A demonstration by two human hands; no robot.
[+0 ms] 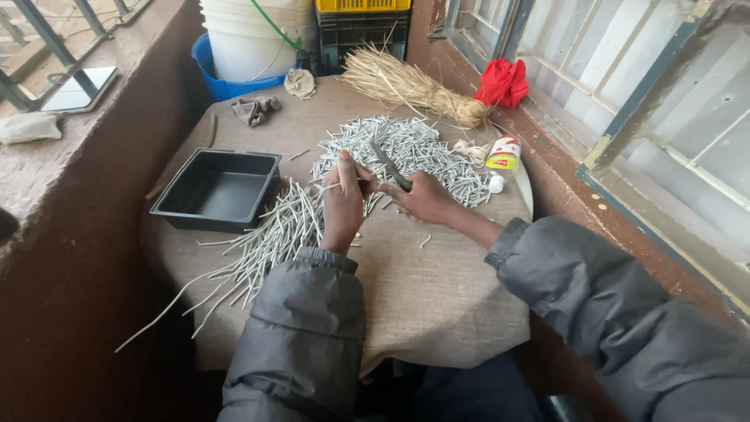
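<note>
Head view looks down on a round table covered in coarse tan burlap cloth [422, 289], where a person in a grey padded jacket works with both hands. Their left hand [344, 205] is closed in a pinch around one thin pale grey stick [337, 185], held level just above the cloth. Their right hand [426, 199] is wrapped around the handles of dark metal scissors [389, 164], whose blades point up and away over a heap of short cut grey stick pieces [414, 148]. A fan of long uncut grey sticks [266, 246] lies left of the left hand, running off the table edge. Beside these sits an empty black rectangular plastic tray [219, 190]. Farther back lie a bundle of straw-coloured dry grass [406, 84], a small glue bottle with a red and yellow label [504, 153] and a red cloth [504, 83].
</note>
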